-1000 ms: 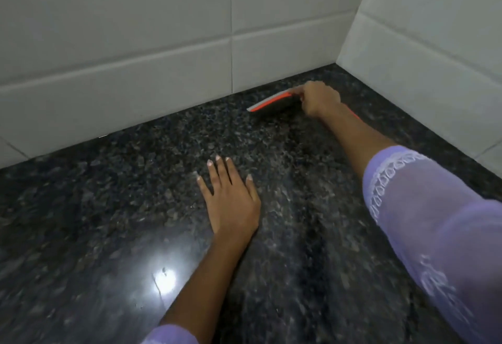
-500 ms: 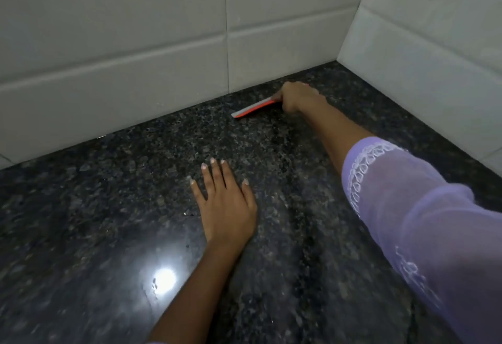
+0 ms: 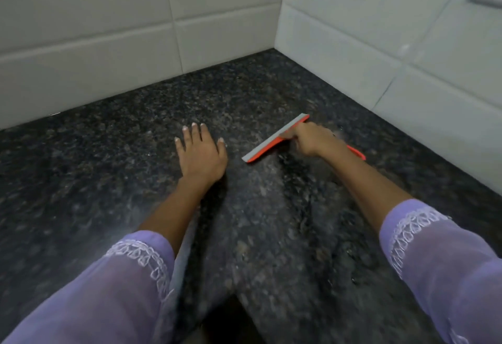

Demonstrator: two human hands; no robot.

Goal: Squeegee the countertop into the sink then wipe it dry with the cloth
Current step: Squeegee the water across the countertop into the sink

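My right hand (image 3: 308,138) is gripping the squeegee (image 3: 274,139) at centre-right of frame, blade running diagonally lower-left to upper-right. My left hand (image 3: 201,152) is pressed flat, fingers straight, on the desk (image 3: 95,170) just left of it. I can't see sink or cloth.

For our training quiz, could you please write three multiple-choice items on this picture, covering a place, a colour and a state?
1. Where is the squeegee?
A. On the countertop
B. Hung on the wall
C. In a bucket

2. What colour is its handle?
A. Blue
B. Orange-red
C. Green

3. How is the left hand?
A. Clenched in a fist
B. Holding a cloth
C. Flat on the stone

Answers:
1. A, its blade meets the dark stone.
2. B, orange-red shows either side of the right hand gripping it.
3. C, its fingers lie spread and empty.
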